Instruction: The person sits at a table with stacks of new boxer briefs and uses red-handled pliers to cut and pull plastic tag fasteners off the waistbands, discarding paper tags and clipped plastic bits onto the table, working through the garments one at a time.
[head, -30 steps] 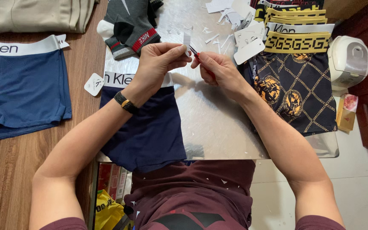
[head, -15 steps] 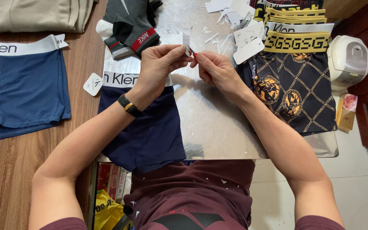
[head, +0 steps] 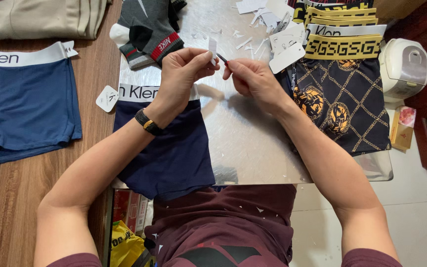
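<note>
From the head camera, the left hand (head: 186, 69) pinches a small white paper tag (head: 213, 48) between thumb and fingers and holds it up above the shiny metal table (head: 253, 138). The right hand (head: 253, 79) is just beside it — its fingers are closed on a thin dark tool (head: 222, 58) whose tip points at the tag. Under the left wrist lie navy boxer briefs (head: 166, 148) with a white band. Black and gold patterned briefs (head: 344, 99) lie by the right arm, and paper scraps (head: 253, 42) sit farther back.
</note>
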{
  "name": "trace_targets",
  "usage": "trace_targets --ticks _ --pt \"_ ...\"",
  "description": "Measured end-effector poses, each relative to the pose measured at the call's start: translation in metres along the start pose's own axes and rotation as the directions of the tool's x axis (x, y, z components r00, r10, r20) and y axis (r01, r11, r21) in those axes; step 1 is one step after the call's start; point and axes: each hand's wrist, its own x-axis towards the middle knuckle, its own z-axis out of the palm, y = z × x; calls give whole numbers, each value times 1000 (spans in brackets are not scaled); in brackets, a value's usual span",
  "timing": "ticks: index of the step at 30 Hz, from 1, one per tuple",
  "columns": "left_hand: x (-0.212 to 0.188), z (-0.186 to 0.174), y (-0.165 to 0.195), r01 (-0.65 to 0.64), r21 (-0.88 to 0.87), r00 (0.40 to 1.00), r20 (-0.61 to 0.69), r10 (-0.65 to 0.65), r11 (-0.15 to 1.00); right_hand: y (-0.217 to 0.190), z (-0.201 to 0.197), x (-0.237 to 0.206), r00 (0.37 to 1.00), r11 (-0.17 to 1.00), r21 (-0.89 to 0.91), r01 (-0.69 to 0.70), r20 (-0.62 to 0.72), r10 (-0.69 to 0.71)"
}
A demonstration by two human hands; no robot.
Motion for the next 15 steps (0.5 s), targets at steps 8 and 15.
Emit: trace_targets --ticks 8,15 --pt "5 -5 12 40 -6 995 94 -40 999 -11 -4 -1 998 998 12 -65 19 65" --pt "5 -5 10 93 1 985 145 -92 996 -8 -5 -2 996 996 17 -83 19 83"
